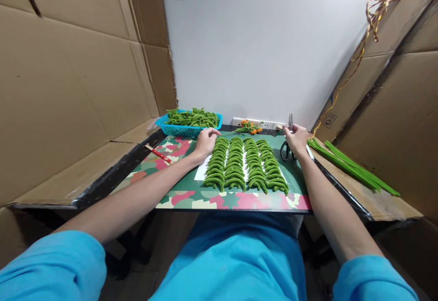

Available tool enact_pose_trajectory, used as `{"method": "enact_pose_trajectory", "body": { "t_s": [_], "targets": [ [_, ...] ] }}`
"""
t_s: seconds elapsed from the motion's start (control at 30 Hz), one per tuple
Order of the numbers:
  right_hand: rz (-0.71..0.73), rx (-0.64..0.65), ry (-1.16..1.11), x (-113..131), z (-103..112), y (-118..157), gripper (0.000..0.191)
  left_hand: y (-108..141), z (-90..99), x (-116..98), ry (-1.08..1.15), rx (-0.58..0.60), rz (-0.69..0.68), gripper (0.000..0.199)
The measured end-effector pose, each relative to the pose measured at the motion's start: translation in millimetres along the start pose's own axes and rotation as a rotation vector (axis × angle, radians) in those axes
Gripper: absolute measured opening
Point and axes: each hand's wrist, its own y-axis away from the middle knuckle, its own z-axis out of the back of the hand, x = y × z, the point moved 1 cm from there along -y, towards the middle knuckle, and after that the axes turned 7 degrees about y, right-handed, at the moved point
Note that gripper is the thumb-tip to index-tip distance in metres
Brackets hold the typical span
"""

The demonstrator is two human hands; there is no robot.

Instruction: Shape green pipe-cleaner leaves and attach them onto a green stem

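Four columns of curved green fuzzy pieces (pixel 235 164) lie on white paper (pixel 201 171) over a green mat. My left hand (pixel 206 142) is at the top of the leftmost column, its fingers bent; whatever they may hold is too small to make out. Beyond the columns lies a stem with orange flowers (pixel 252 127). My right hand (pixel 296 138) is at the right side of the mat, fingers curled, beside black-handled scissors (pixel 284 151) and metal blades pointing up. What its fingers grip is partly hidden.
A blue basket (pixel 185 130) of green pieces stands at the back left. A red-and-white strip (pixel 159 154) lies left of my left arm. Green stems (pixel 352 166) rest on cardboard at the right. A power strip (pixel 270 125) lies along the wall, and cardboard walls flank both sides.
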Motion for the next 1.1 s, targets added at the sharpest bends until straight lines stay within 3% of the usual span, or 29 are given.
{"method": "enact_pose_trajectory", "body": {
  "t_s": [0.4, 0.67, 1.1],
  "targets": [
    [0.113, -0.073, 0.047, -1.0, -3.5, 3.3, 0.057, 2.1, -0.1, -4.1, -0.016, 0.009, 0.011, 0.026],
    [0.040, -0.187, 0.075, -8.5, -0.8, 3.0, 0.069, 3.3, -0.2, -4.9, -0.020, 0.006, 0.013, 0.027],
    [0.060, 0.013, 0.043, -7.0, -6.5, -1.7, 0.047, 1.5, -0.1, -2.9, -0.015, 0.011, 0.015, 0.027]
  ]
}}
